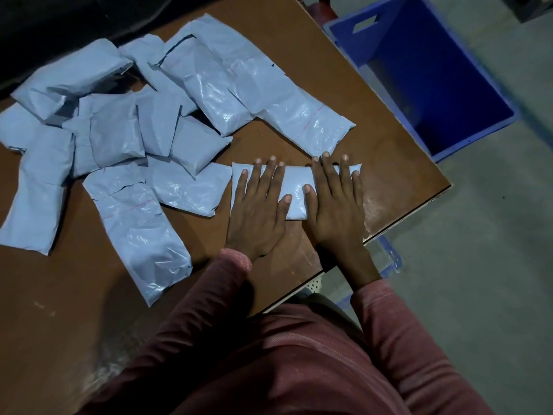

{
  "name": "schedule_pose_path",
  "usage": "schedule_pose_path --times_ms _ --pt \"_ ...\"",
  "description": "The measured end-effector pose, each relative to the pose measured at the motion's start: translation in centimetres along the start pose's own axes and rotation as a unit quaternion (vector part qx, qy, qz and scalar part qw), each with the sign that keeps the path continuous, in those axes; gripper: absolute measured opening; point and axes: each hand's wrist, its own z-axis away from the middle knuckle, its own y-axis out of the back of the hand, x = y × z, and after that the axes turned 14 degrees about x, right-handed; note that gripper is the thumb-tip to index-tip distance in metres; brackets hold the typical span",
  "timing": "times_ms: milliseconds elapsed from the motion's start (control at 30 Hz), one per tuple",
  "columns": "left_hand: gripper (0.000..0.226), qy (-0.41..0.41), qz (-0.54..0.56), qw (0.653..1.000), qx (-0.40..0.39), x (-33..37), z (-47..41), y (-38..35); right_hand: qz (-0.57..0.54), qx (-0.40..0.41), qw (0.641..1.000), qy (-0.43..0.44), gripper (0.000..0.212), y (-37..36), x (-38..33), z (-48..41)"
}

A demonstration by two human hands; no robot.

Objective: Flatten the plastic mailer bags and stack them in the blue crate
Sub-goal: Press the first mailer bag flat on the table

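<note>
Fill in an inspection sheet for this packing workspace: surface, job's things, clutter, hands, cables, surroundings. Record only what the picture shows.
Surface: brown table, with pale scuffs near its right edge.
Job's things: one mailer bag lies under both hands. A pile of grey-blue mailer bags overlaps to the left and behind it. The blue crate stands on the floor past the table's right edge, with no bags visible inside.
Clutter: nothing seen.
Hands: left hand and right hand press flat on the bag, fingers straight and spread.
Cables: nothing seen.
Surroundings: grey floor with blue tape marks.
</note>
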Motion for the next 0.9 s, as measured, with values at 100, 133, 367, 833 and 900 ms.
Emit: schedule_pose_path --times_ms 100,133,367,833,900 --pt "0.061 -0.003 -0.015 1.000 -0.007 0.05 -0.07 -0.03 -0.002 0.008 1.000 0.002 0.053 -0.11 0.01 0.02" --pt "0.061 -0.002 -0.018 1.000 -0.009 0.08 -0.09 -0.01 -0.002 0.010 1.000 0.001 0.053 -0.16 0.02 0.04" --pt "0.062 -0.002 -0.041 0.999 -0.021 0.12 -0.06 -0.10 -0.006 0.003 1.000 0.002 0.053 -0.27 0.20 0.09" --pt "0.063 0.005 -0.019 0.999 -0.044 0.20 -0.16 0.15 0.021 -0.049 0.999 -0.004 0.055 -0.27 0.03 0.23" --pt "0.066 0.021 0.010 0.998 -0.065 0.18 -0.47 0.53 0.012 -0.077 0.997 0.000 0.056 0.09 0.11 -0.09"
